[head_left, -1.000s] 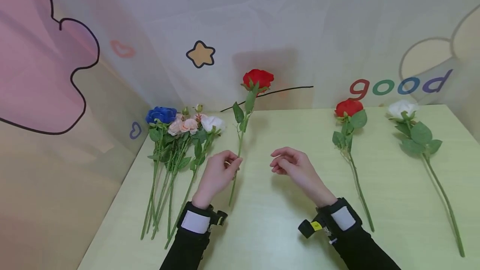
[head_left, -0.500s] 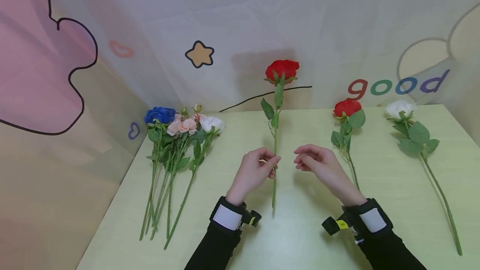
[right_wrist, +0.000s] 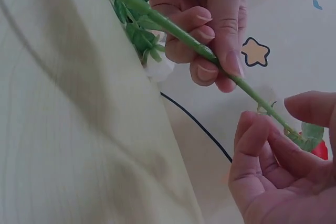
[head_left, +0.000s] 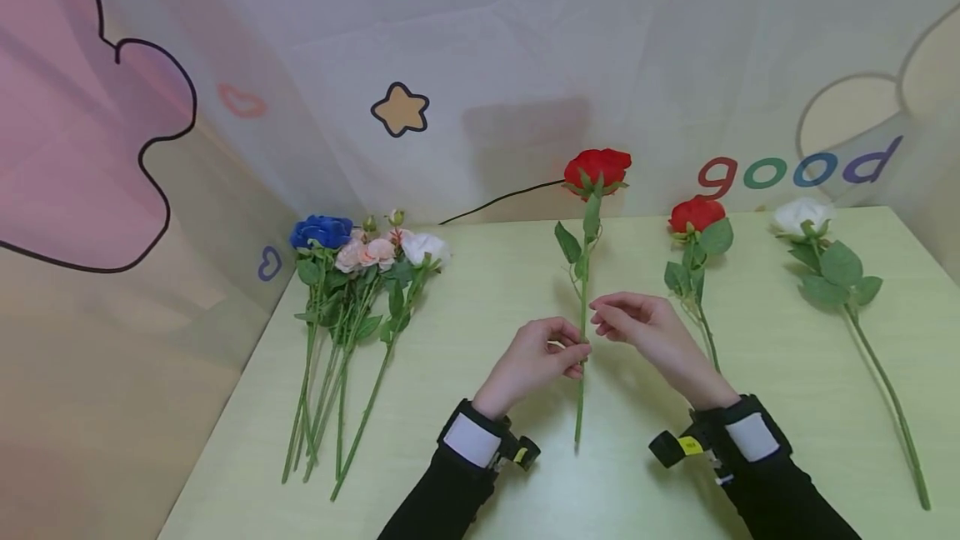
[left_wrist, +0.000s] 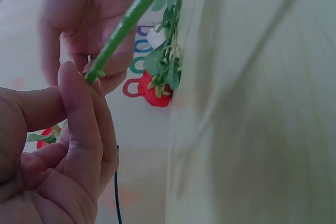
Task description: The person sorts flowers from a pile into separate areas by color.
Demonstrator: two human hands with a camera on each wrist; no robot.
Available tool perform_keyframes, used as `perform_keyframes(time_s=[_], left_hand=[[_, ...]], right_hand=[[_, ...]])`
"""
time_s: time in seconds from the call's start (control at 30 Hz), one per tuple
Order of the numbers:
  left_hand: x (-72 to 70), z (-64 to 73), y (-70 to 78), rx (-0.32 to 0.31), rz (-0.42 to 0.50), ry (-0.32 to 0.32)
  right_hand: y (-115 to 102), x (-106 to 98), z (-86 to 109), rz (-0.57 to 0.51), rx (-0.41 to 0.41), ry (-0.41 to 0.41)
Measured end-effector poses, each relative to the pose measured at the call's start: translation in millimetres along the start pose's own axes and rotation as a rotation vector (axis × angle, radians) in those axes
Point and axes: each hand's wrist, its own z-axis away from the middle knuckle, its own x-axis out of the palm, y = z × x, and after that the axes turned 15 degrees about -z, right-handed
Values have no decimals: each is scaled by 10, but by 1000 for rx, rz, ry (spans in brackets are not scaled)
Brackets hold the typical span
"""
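Note:
A red rose with a long green stem stands nearly upright above the middle of the table. My left hand pinches its stem between thumb and fingertips, below the leaves. My right hand is just right of the stem and a little higher than the left. In the right wrist view its thumb and fingers are apart on either side of the stem, without gripping it. In the left wrist view the bare lower stem sticks out past the left fingertips.
On the left of the table lie a blue rose, pale pink flowers and a white rose. Another red rose and a white rose lie on the right. A printed cloth hangs behind.
My left hand has carried the red rose rightward, and it has dipped lower in the last half second. My right hand has shifted right, and the stem is now close to its fingertips.

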Motion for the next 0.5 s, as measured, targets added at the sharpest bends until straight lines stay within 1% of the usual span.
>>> perform_keyframes(time_s=[0.23,0.33,0.5], left_hand=[[143,-7,51,44,-6,-50],[174,-3,66,56,-25,-58],[194,20,91,53,-71,-60]], right_hand=[[2,-43,-10,121,-9,53],[-7,-50,-10,134,-4,65],[-30,-36,-2,144,0,64]])
